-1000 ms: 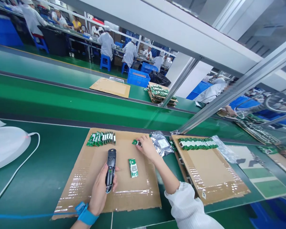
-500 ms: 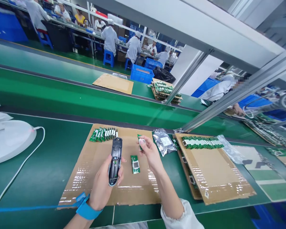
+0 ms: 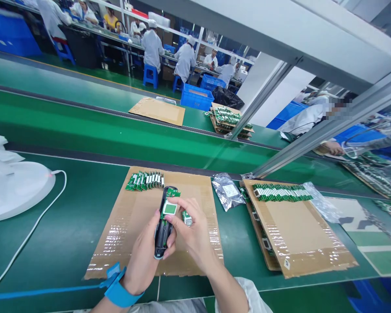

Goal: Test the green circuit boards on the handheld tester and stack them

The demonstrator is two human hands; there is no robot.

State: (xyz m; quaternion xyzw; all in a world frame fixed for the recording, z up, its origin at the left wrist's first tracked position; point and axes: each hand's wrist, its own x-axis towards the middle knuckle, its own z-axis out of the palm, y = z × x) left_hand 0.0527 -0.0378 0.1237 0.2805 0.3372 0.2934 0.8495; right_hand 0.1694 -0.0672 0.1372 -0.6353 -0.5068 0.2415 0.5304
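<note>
A black, elongated plastic housing [image 3: 162, 237] with its hollow side up lies in my left hand [image 3: 145, 252], the fingers wrapped round its lower part. My right hand [image 3: 193, 232] pinches a green circuit board [image 3: 170, 209] with a pale square part on it, over the housing's upper half; I cannot tell whether the board is seated. A second circuit board [image 3: 187, 218] lies on the cardboard sheet [image 3: 124, 248], partly hidden behind my right hand. Near the sheet's far left corner stands a row of several circuit boards [image 3: 145, 181]. A blue wrist strap [image 3: 122, 291] circles my left wrist.
Right of the sheet lies a silvery bag [image 3: 228, 191]. Beyond it, stacked cardboard layers [image 3: 299, 230] carry more boards. A white device [image 3: 22, 187] with a cable stands at left. A metal post [image 3: 263, 95] rises behind the bench. Several co-workers sit farther back.
My right hand has moved left and down, bringing its circuit board from beside the housing to over it. The housing has shifted slightly right in the view.
</note>
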